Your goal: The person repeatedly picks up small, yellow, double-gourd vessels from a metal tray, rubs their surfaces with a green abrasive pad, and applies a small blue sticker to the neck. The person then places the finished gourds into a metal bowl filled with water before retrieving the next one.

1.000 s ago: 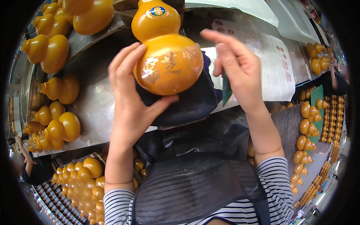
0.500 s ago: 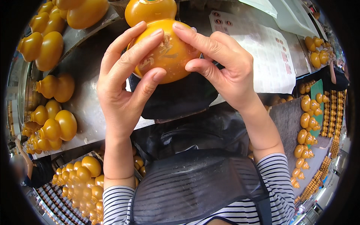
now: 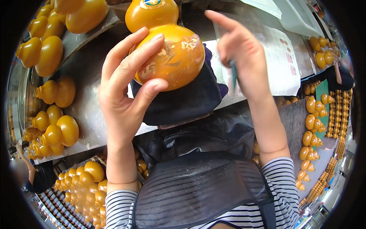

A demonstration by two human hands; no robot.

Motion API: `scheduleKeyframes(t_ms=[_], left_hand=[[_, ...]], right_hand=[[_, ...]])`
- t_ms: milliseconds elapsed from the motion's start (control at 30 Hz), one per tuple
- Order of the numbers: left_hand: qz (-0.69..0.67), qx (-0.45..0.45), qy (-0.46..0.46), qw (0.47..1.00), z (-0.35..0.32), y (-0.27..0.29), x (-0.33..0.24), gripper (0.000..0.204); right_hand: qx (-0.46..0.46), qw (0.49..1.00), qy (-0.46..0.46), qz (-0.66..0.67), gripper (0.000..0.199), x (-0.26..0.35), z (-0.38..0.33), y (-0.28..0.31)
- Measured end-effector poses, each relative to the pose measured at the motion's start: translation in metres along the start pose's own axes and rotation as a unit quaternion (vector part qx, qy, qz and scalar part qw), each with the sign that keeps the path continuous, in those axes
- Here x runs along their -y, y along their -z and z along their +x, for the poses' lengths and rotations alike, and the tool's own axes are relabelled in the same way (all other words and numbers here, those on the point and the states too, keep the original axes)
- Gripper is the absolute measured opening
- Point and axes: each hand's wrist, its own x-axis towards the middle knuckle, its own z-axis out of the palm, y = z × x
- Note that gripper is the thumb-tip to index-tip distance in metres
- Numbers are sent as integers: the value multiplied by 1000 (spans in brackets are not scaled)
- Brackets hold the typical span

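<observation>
A glossy amber gourd-shaped bottle (image 3: 179, 61) rests tilted on a dark cloth pad (image 3: 183, 103), its narrower bulb away from me. Patchy gold and whitish decoration marks its large bulb, and a small round coloured emblem (image 3: 153, 3) shows on the upper one. My left hand (image 3: 131, 68) grips the bottle's left side, thumb and fingers spread over the curve. Off to the right, apart from the bottle, my right hand (image 3: 244, 57) is blurred, its index finger stretched out. A thin teal strip (image 3: 233, 76) shows at its curled fingers; its kind is unclear.
Printed sheets (image 3: 282, 61) lie on the metal bench to the right, by a white plastic tray (image 3: 297, 17). Similar amber gourd bottles (image 3: 68, 129) stand at the left, with more on racks at both sides. Another person (image 3: 40, 173) is at the far left.
My right hand has left the bottle and moved right, with a teal strip now showing at its fingers. The left hand stays on the bottle, which has shifted slightly toward me.
</observation>
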Motion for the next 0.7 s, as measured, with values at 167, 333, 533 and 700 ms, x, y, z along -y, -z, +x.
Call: scheduleKeyframes(t_ms=[167,333,533,700], left_hand=[[-98,-43,4,994,-5,-7,6,65],[-63,-55,41,996,-4,-11,-1,46],[-11,18,11,1000,-3,-3,1,54],[-37,8,25,999,-5,4,0,61]], right_hand=[[-162,977,-95,97,33,1,-5,35],[-119,976,141,-117,29,14,-39,-47],[-188,962,156,-124,27,-2,-44,-51],[-25,820,362,-443,24,20,-45,-41]])
